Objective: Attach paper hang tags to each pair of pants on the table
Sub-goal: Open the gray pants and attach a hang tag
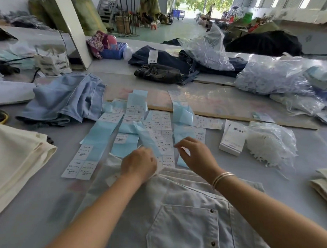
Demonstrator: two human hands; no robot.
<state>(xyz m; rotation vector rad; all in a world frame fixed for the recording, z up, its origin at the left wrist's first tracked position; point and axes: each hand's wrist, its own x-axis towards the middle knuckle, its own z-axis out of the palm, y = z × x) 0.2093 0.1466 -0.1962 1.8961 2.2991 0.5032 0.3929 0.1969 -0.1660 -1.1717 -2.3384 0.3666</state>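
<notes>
A pale blue pair of pants (pixel 183 213) lies flat in front of me, back pocket up. My left hand (pixel 139 164) rests at its waistband, fingers curled round a white paper tag (pixel 160 167). My right hand (pixel 194 152) hovers just right of it, thumb and forefinger pinching something small that I cannot make out. Beyond both hands, strips of white size labels on blue backing (pixel 155 127) are spread over the table. A stack of white hang tags (pixel 232 137) stands to the right.
A clear bag of white plastic fasteners (pixel 269 144) lies right of the tags. Light blue jeans (pixel 67 100) are heaped at left, cream pants (pixel 15 161) at the near left and far right (pixel 323 183). Dark jeans (pixel 161 68) and big plastic bags (pixel 271 77) lie further back.
</notes>
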